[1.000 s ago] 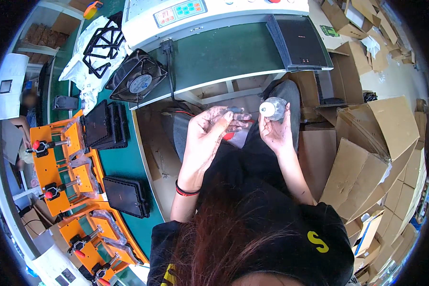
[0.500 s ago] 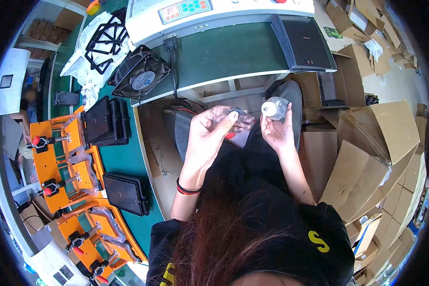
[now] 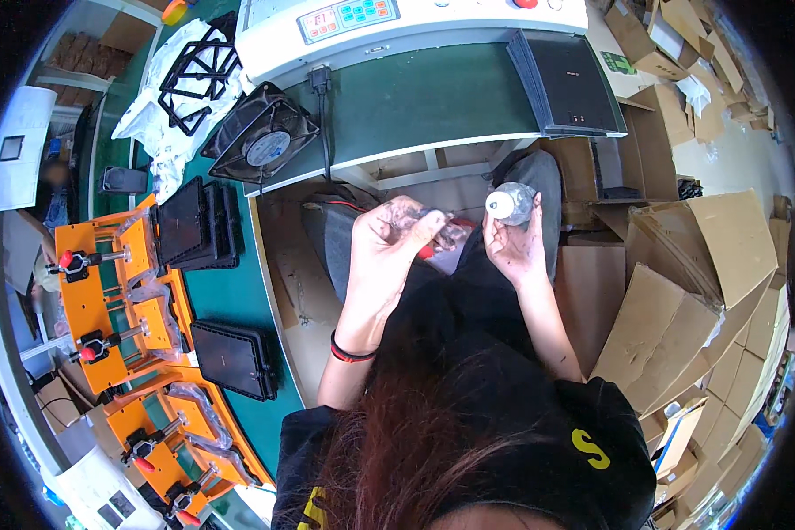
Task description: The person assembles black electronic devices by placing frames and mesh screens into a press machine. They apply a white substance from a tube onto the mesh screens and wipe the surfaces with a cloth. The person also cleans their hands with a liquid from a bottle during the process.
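My right hand (image 3: 517,249) holds a small clear plastic bottle (image 3: 523,202) with a white cap, its capped end tilted toward my left hand. My left hand (image 3: 397,231) is closed, the thumb pressed against the fingers. Black smudges cover those fingers, and a dark spot shows by the thumb tip; whether a small thing is pinched there I cannot make out. Both hands are above my lap, apart from each other, in front of the green bench (image 3: 415,97).
A white machine (image 3: 450,28) with a button panel stands on the bench, near a black fan (image 3: 261,141) and a stack of black panels (image 3: 567,84). Orange clamp fixtures (image 3: 88,309) and black trays (image 3: 234,358) are at the left. Cardboard boxes (image 3: 662,327) crowd the right.
My left thumb has shifted slightly over the fingers, and the dark spot there is less exposed. The bottle stays in my right hand, almost unmoved. The view has shifted a little.
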